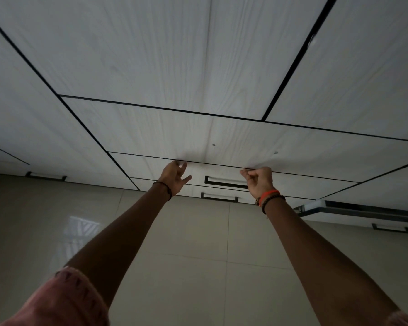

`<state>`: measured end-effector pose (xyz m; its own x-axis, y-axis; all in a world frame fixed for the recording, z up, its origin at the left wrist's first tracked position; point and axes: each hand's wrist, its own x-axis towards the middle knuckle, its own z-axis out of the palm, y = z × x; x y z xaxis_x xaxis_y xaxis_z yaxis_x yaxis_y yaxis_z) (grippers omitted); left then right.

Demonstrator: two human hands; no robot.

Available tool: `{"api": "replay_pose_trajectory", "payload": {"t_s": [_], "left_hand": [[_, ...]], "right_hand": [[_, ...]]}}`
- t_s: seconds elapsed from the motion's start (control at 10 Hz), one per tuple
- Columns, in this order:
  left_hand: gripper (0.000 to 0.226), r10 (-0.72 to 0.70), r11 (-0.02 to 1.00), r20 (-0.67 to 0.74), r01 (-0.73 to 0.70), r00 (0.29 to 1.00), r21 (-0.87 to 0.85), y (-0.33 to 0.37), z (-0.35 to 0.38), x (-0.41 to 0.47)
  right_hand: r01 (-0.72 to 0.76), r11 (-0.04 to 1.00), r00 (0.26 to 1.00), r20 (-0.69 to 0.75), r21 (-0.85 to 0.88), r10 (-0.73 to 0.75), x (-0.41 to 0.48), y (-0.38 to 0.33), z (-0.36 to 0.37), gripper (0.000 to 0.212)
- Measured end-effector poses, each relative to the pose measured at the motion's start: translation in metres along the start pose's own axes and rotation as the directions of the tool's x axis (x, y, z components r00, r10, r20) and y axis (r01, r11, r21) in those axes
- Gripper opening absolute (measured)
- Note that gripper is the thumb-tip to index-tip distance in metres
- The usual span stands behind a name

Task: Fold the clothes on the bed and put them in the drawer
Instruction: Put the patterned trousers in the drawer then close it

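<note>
Reaching hands [176, 178] [259, 181] at drawer [151, 165] seam

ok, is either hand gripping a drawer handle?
No. Both the left hand and right hand are at the seam above the black handle, which sits untouched between them.

Matt pale wood-grain wardrobe [198, 67]; glossy floor tiles [186, 255]; seemingly metal handle [225, 181].

Two hands, left [174, 177] and right [259, 180], reached one white wardrobe [151, 67]. Four dark handles showed: two [224, 181] [219, 196] between the fingers, two [46, 176] [390, 228] farther out.
</note>
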<state>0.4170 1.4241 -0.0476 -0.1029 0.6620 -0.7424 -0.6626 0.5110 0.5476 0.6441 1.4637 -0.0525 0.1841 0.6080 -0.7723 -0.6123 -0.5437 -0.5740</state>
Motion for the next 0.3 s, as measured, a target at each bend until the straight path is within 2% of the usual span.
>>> {"api": "replay_pose_trajectory", "payload": {"t_s": [0.1, 0.2, 0.3], "left_hand": [[0.035, 0.021, 0.996, -0.036, -0.018, 0.999, 0.088, 0.002, 0.001, -0.009], [0.048, 0.061, 0.918, -0.007, -0.053, 0.998, 0.393, 0.011, -0.001, -0.026], [0.055, 0.143, 0.823, -0.019, -0.108, 0.990, 0.557, 0.003, -0.010, -0.041]], "right_hand": [[-0.009, 0.996, 0.999, 0.038, -0.086, 0.012, -0.010, -0.003, -0.001, 0.023], [-0.029, 0.965, 0.999, 0.037, -0.260, 0.040, -0.022, -0.001, 0.002, 0.017], [0.008, 0.929, 0.998, 0.058, -0.370, 0.014, -0.034, 0.006, 0.006, 0.018]]}}
